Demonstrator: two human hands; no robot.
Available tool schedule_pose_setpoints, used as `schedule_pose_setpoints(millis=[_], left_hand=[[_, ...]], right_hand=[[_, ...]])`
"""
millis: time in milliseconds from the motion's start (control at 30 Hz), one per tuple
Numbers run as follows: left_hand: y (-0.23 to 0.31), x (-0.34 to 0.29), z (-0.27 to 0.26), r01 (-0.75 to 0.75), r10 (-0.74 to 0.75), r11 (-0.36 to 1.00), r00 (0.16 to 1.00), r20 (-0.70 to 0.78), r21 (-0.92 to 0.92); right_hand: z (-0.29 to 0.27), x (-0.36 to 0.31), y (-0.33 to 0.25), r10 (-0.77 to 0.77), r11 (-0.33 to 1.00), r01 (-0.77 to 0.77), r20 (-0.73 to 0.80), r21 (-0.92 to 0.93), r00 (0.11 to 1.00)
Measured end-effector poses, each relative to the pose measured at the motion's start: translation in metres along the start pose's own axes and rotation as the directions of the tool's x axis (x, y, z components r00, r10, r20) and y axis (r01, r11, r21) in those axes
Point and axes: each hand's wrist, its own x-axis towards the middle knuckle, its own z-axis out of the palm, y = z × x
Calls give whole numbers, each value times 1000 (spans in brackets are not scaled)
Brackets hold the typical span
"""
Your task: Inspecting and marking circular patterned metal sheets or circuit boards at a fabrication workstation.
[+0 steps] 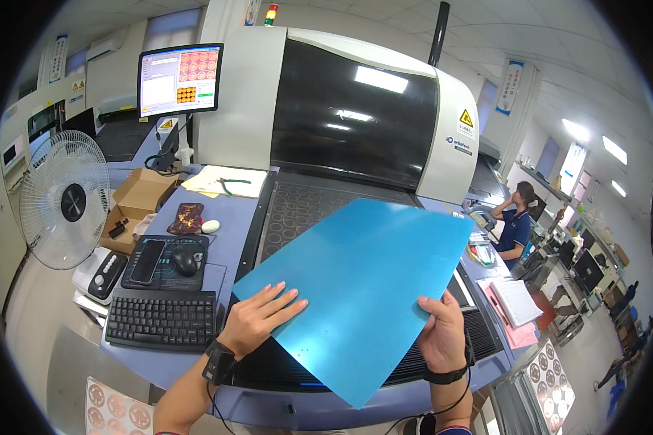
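Blue sheet [370, 283] is held over the machine bed [297, 210]; right hand [445, 339] pinches one edge, thumb on top, presumably carrying weight; left hand [252, 319] lays its fingers across the adjacent edge, probably for steadiness; thumb hold below cannot be determined

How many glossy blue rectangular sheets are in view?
1: the blue sheet, its left side under the left hand, its right edge gripped by the right hand; others underneath would be hidden.
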Motion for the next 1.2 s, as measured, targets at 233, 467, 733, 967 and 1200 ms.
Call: schedule_pose_setpoints(millis=[233,467,733,967,1200], left_hand=[[3,-3,6,81,-66,977,994,83,-199],[25,-8,3,-34,1,954,994,-109,-299],[10,-24,39,272,-265,962,919,293,15],[0,-41,51,436,-426,896,791,440,83],[11,-34,35,389,-454,889,667,592,243]], right_hand=[[17,49,-29,-363,360,524,402,-772,841],[-51,115,50,-252,-567,670,875,-479,413],[-104,117,127,14,-308,665,695,-681,719],[-92,107,123,468,-107,602,494,-791,733],[-87,89,121,490,-109,635,515,-764,704]])
